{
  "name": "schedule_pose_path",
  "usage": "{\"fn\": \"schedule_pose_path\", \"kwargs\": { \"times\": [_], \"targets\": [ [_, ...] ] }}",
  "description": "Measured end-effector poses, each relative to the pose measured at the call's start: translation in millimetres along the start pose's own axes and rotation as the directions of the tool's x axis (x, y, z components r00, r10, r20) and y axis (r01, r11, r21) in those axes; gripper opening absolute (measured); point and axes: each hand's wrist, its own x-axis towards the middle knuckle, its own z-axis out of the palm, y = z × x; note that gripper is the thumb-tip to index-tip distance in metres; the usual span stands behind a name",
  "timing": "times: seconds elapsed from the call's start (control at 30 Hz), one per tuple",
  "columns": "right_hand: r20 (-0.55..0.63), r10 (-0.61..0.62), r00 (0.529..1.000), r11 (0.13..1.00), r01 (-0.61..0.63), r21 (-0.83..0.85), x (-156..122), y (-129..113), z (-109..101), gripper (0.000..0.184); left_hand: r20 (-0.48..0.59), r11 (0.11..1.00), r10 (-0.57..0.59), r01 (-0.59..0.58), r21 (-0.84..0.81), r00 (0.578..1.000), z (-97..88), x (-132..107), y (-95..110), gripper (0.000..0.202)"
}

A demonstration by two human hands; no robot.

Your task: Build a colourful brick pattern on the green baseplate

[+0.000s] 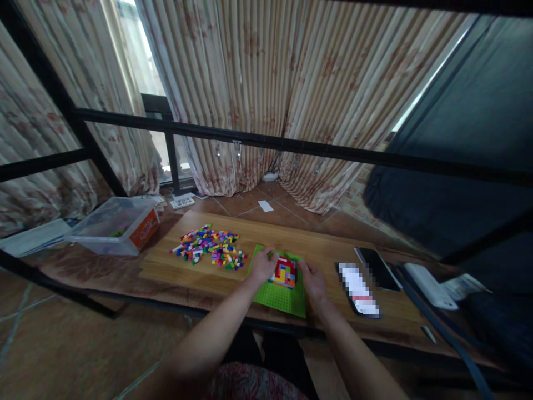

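Note:
A green baseplate (280,297) lies on the wooden board, with a small patch of red, yellow and blue bricks (284,272) built on its far part. My left hand (264,264) rests on the plate's left side, fingers curled beside the built patch. My right hand (312,281) sits at the patch's right edge, fingers bent onto it. Whether either hand pinches a brick is too small to see. A heap of loose coloured bricks (208,248) lies to the left of the plate.
A clear plastic box (113,225) with an orange label stands at the far left. Two phones (358,289) (378,268) and a white device (430,285) lie to the right. A black metal frame (291,145) crosses in front of curtains.

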Motion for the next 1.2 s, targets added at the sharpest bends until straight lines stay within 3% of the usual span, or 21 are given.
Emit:
{"fn": "schedule_pose_path", "kwargs": {
  "times": [0.13, 0.23, 0.37, 0.5, 0.63, 0.73, 0.97, 1.07, 1.2],
  "targets": [
    [-0.056, 0.123, 0.991, 0.988, -0.116, 0.105, -7.0, -0.5, -19.8, 0.047, -0.018, 0.997, 0.049, -0.050, -0.052, 0.999, -31.8, -30.8, -22.1, 0.025],
    [-0.093, 0.098, 0.991, 0.991, -0.088, 0.101, -15.8, -9.3, -30.5, 0.046, -0.033, 0.989, 0.117, -0.120, -0.086, 0.993, -62.2, -57.6, -46.7, 0.023],
    [-0.041, -0.001, 0.999, 0.998, 0.004, 0.057, -30.6, -32.9, -23.4, 0.046, -0.241, 0.999, 0.038, -0.036, 0.010, 0.970, -100.6, -79.4, -80.2, 0.027],
    [0.109, -0.192, 0.975, 0.981, 0.191, 0.020, -50.6, -57.6, 7.6, 0.036, -0.411, 0.989, -0.023, 0.081, 0.124, 0.911, -128.8, -79.4, -103.8, 0.026],
    [0.348, -0.423, 0.836, 0.877, 0.474, -0.072, -68.0, -72.9, 44.5, 0.023, -0.505, 0.974, 0.014, 0.102, 0.201, 0.863, -144.1, -67.6, -118.8, 0.022],
    [0.427, -0.467, 0.774, 0.830, 0.551, -0.090, -71.2, -80.2, 69.6, 0.022, -0.589, 0.968, 0.050, 0.107, 0.228, 0.807, -151.9, -57.2, -127.2, 0.021],
    [0.488, -0.502, 0.713, 0.773, 0.624, -0.116, -58.7, -98.0, 123.9, 0.020, -0.770, 0.944, 0.112, 0.176, 0.281, 0.629, -178.7, -27.1, -139.2, 0.025],
    [0.501, -0.506, 0.702, 0.754, 0.642, -0.138, -55.8, -105.2, 143.4, 0.020, -0.790, 0.942, 0.123, 0.181, 0.283, 0.601, -184.0, -15.3, -145.7, 0.031],
    [0.515, -0.533, 0.671, 0.724, 0.677, -0.132, -49.7, -117.4, 169.2, 0.021, -0.778, 0.927, 0.077, 0.242, 0.286, 0.623, -180.7, -7.3, -153.7, 0.037]
  ]
}}
